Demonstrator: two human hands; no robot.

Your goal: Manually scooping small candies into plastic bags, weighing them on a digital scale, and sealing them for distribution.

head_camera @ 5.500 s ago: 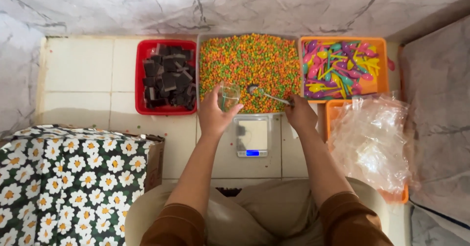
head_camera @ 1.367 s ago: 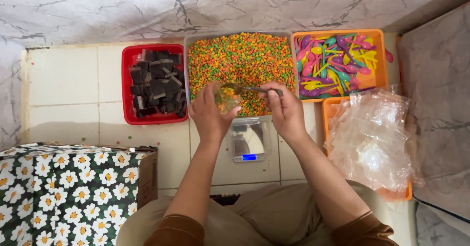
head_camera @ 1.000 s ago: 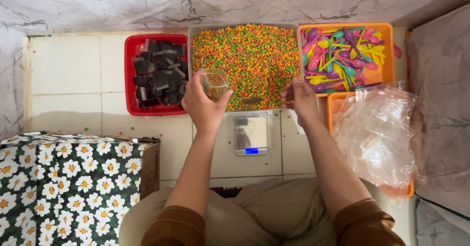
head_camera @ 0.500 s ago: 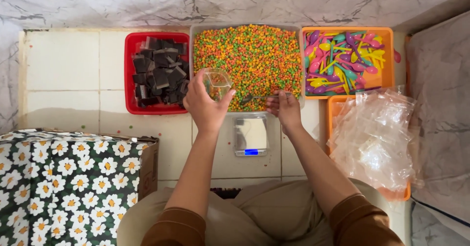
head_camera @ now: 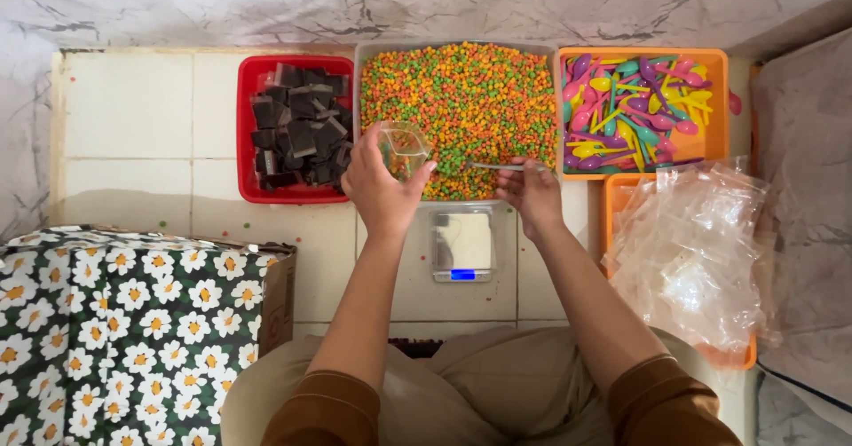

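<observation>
From the head camera, you are looking straight down at your own two hands over a tiled counter (head_camera: 133,126) set against a marbled wall.

Your left hand (head_camera: 382,193) is gripping a small clear plastic cup (head_camera: 405,149), fingers wrapped round its lower part, and you are holding it tilted over the near edge of the grey tray (head_camera: 366,73) — the tray is filled with small orange, green and yellow pellets (head_camera: 461,100). A few pellets seem to be lying inside the cup, though it is too small to be sure.

Your right hand (head_camera: 530,193) is pinching the handle of a thin metal spoon (head_camera: 493,166); its bowl end is pointing left toward the cup and lying over the pellets, just beside the cup's rim. Whether the spoon is carrying anything cannot be told.

Just below your hands, between your wrists, a small digital scale (head_camera: 461,244) is sitting on the counter, its little screen glowing blue and its platform bare.

To the left of the grey tray, a red tray (head_camera: 248,135) is holding dark square pieces (head_camera: 297,126). To the right, an orange tray (head_camera: 719,100) is holding small plastic spoons (head_camera: 635,100) in pink, yellow, green and purple. Nearer to you on the right, a heap of clear plastic bags (head_camera: 692,251) is resting in another orange tray (head_camera: 612,206).

At the lower left, a cardboard box (head_camera: 277,295) is standing under a dark green cloth with white daisies (head_camera: 115,331) — well apart from both hands.
</observation>
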